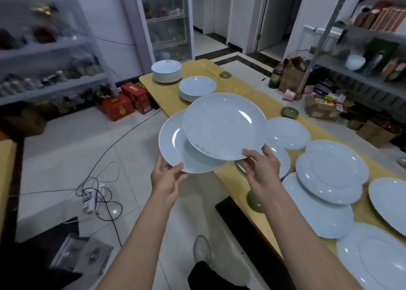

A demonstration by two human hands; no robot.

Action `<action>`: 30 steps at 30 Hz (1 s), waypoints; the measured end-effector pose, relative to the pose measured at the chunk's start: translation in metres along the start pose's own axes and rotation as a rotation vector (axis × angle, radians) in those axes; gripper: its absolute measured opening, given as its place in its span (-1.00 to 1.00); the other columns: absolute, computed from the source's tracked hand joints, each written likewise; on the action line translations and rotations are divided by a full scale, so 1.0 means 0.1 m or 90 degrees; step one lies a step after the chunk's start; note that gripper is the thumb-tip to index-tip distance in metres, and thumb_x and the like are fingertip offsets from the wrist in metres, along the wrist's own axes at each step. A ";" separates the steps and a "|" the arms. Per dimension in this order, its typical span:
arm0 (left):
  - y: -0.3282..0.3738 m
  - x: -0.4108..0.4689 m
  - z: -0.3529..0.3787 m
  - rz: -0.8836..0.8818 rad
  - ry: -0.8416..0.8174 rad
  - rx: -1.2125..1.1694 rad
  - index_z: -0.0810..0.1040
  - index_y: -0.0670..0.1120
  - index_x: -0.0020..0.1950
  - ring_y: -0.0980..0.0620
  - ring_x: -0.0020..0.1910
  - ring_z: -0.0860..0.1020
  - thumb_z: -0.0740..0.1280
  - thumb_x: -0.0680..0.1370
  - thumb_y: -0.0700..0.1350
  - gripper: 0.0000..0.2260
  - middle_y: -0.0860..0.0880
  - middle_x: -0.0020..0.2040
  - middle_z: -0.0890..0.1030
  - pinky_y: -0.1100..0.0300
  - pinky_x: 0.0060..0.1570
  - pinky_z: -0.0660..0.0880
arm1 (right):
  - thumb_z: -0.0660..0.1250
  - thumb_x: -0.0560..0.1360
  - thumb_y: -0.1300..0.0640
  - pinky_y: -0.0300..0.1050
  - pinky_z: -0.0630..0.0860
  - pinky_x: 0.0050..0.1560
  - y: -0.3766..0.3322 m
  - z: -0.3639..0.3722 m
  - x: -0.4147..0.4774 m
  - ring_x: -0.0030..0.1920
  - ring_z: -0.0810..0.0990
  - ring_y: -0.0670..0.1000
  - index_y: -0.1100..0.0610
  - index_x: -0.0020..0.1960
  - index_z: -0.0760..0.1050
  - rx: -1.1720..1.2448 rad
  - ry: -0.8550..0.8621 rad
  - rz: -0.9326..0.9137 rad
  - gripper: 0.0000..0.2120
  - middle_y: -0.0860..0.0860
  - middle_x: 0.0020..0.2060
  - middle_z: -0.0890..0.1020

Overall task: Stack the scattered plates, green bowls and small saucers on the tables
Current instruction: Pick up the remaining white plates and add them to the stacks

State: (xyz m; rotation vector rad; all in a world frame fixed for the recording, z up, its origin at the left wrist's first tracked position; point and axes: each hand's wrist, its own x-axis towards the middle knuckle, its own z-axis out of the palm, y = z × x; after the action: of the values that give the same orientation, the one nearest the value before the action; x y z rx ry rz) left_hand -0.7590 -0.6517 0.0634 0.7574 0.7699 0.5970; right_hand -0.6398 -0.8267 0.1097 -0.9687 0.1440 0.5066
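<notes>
Pale blue plate (224, 125) is getting pinched at its near rim by the right hand (260, 169), overlapping a second plate (173, 145) the left hand (167, 177) is gripping, both hovering over the edge of the wooden table (228, 176). Writing on the red boxes (136, 96) is looking too blurry to read.

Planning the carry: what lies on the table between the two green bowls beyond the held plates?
Head view: nothing, only bare tabletop from the far green bowl to the nearer green bowl, crossed by a seam.
</notes>
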 end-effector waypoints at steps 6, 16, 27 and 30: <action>0.39 0.89 0.05 0.008 0.032 0.018 0.31 0.03 0.52 -0.14 0.18 0.60 0.31 0.50 -0.48 -0.32 -0.09 0.22 0.60 -0.10 0.11 0.58 | 0.33 0.44 0.50 -0.01 0.64 -0.04 0.13 0.62 0.79 -0.01 0.68 0.18 0.19 0.28 0.54 0.006 -0.001 0.006 -0.54 0.08 0.03 0.71; 0.97 2.21 0.22 0.013 0.032 0.053 0.29 0.05 0.53 -0.10 0.14 0.61 0.31 0.51 -0.48 -0.31 -0.08 0.24 0.59 -0.13 0.11 0.58 | 0.33 0.45 0.49 0.05 0.64 0.03 0.27 1.44 1.93 0.10 0.66 0.21 0.18 0.39 0.46 0.030 0.047 0.005 -0.46 0.13 0.17 0.65; 1.40 3.84 0.27 -0.084 -0.071 0.086 0.28 0.05 0.53 -0.14 0.17 0.60 0.32 0.50 -0.48 -0.29 -0.08 0.23 0.58 -0.11 -0.01 0.63 | 0.30 0.46 0.51 0.15 0.61 0.11 0.81 2.17 2.80 0.11 0.65 0.21 0.17 0.39 0.46 0.082 0.181 -0.045 -0.45 0.05 0.10 0.68; 1.52 4.21 0.28 -0.117 -0.111 0.113 0.26 0.05 0.54 -0.13 0.20 0.58 0.31 0.51 -0.48 -0.29 -0.07 0.24 0.58 -0.16 0.07 0.59 | 0.30 0.45 0.52 0.17 0.59 0.16 0.91 2.36 2.94 0.12 0.65 0.20 0.17 0.38 0.46 0.104 0.230 -0.068 -0.45 0.03 0.05 0.69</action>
State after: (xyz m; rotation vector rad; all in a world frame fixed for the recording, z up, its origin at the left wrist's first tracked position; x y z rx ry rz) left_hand -0.5219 -0.2727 0.0317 0.8794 0.7277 0.2955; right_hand -0.4502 -0.4900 0.0760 -0.8946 0.4495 0.2130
